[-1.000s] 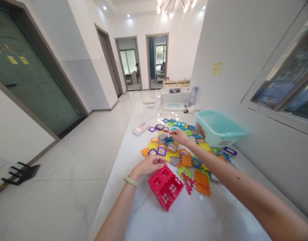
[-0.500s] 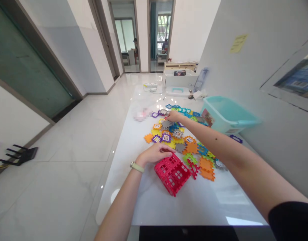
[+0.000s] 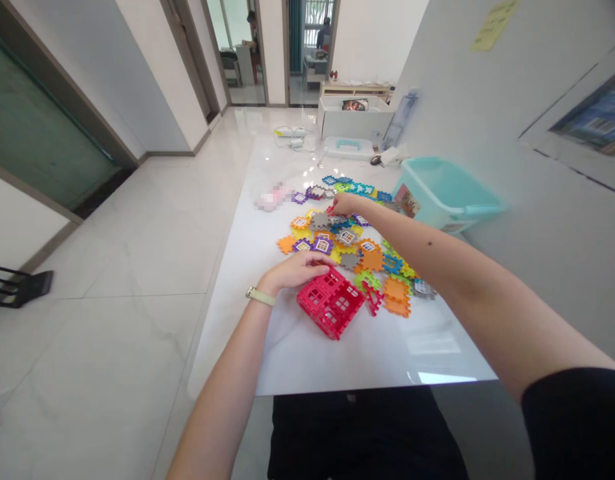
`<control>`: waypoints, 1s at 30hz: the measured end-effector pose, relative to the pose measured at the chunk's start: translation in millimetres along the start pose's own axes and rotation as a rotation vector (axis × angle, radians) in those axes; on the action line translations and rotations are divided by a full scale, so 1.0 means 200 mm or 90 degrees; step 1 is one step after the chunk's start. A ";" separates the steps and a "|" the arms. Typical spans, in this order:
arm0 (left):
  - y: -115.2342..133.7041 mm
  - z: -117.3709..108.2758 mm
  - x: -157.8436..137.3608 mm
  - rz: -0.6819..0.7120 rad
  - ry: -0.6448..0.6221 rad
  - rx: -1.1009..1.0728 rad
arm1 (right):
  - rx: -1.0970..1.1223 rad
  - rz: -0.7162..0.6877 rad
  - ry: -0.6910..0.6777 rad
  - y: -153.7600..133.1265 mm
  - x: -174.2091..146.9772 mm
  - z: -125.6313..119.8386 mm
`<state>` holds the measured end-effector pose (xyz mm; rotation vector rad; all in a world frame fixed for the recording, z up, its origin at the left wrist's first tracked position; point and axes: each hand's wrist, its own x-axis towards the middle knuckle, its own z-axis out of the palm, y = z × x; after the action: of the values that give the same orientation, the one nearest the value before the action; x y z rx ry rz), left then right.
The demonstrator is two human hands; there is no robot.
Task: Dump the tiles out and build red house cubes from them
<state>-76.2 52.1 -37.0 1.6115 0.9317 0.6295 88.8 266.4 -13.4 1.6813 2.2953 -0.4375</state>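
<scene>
My left hand (image 3: 303, 268) is closed on the back edge of a red open box built from interlocking window panels (image 3: 332, 303), which rests tilted on the white table. Beside the box lies a red triangular frame piece (image 3: 372, 298). Farther off, my right hand (image 3: 348, 204) reaches into a pile of interlocking plastic panels, its fingers pinched at a small bit of red panel (image 3: 330, 211). Most of that red panel is hidden by the fingers. Around it lie a grey panel (image 3: 321, 221), purple window panels (image 3: 322, 245) and orange panels (image 3: 396, 289).
A turquoise bin (image 3: 445, 193) stands to the right against the wall. At the back of the table (image 3: 237, 360) are a lidded case (image 3: 348, 148), a white box (image 3: 355, 123) and a clear bottle (image 3: 401, 117). A blurred pink item (image 3: 273, 198) lies on the left.
My view has shifted down, so the table sits higher in it. Both hands keep about the same places, the left on the red box and the right at the pile.
</scene>
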 end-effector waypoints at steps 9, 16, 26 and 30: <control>0.01 -0.01 -0.01 -0.016 -0.002 -0.034 | 0.010 -0.024 0.013 0.03 -0.09 0.01; -0.02 0.00 0.00 0.002 0.027 0.000 | 0.036 -0.005 0.033 0.03 -0.15 0.00; 0.00 -0.02 -0.03 -0.016 0.121 -0.046 | 0.161 -0.209 0.411 0.04 -0.69 0.06; 0.01 0.01 -0.02 0.006 0.170 -0.096 | 0.256 -0.342 0.345 0.02 -1.06 0.26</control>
<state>-76.9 47.0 -35.7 1.4198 1.0450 0.9160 157.7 61.4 18.7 1.4391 3.2671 -0.6452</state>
